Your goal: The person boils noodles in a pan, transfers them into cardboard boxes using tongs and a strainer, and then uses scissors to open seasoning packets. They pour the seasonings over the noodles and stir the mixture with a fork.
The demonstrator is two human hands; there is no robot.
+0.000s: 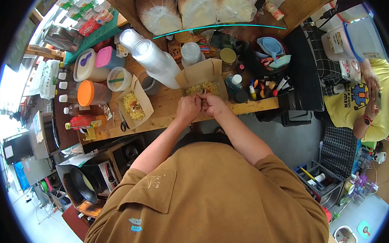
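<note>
My left hand point(189, 107) and my right hand point(212, 105) meet at the front edge of an open cardboard food box point(196, 74). The fingers of both are closed and pressed together; what they pinch is too small to make out. Yellow food, looking like noodles or rice point(210, 87), lies in this box just beyond my fingertips. To the left, a second cardboard box point(144, 103) stands open with similar yellow food point(133, 106) and reddish-brown bits on top. Scissors point(123, 123) lie beside that second box.
Stacked clear plastic cups point(156, 59) lean behind the boxes. An orange-lidded jar point(86, 93), a ketchup-like red bottle point(84, 122) and tubs stand left. Small bottles point(252, 92) and a dark bin with blue scoops point(270, 46) sit right. A person in a yellow shirt point(356, 102) is at far right.
</note>
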